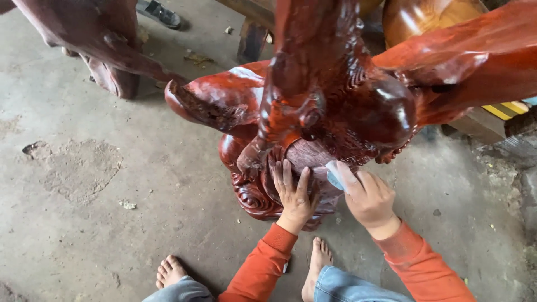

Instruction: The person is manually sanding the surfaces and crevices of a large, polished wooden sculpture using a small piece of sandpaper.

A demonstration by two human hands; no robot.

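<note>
Rough grey concrete floor [84, 184] is seen below, stained and pitted, with small scraps scattered over it. At the middle a large carved sculpture [330, 106] of glossy red-brown wood is stood on the floor; wing-like slabs are spread outward from a body cut with fine feather-like ridges, and the round base [251, 196] is worked into scrolls and curls. Highlights are thrown off the polished parts, while a duller, paler patch is shown low on the body. A second dark carved piece [106, 50] is set at the upper left, well apart, and a rounded polished wooden form [425, 17] is placed behind at the upper right.

The left hand [293, 193] is laid flat against the lower body of the sculpture, fingers spread and pointing upward, nothing gripped. The right hand [369, 198] is closed around a small pale folded pad [334, 176], which is pressed against the dull patch just beside the left hand. Both forearms are covered by orange sleeves [263, 268] and are extended forward from below. Bare feet [170, 271] are rested on the concrete beneath them.
</note>
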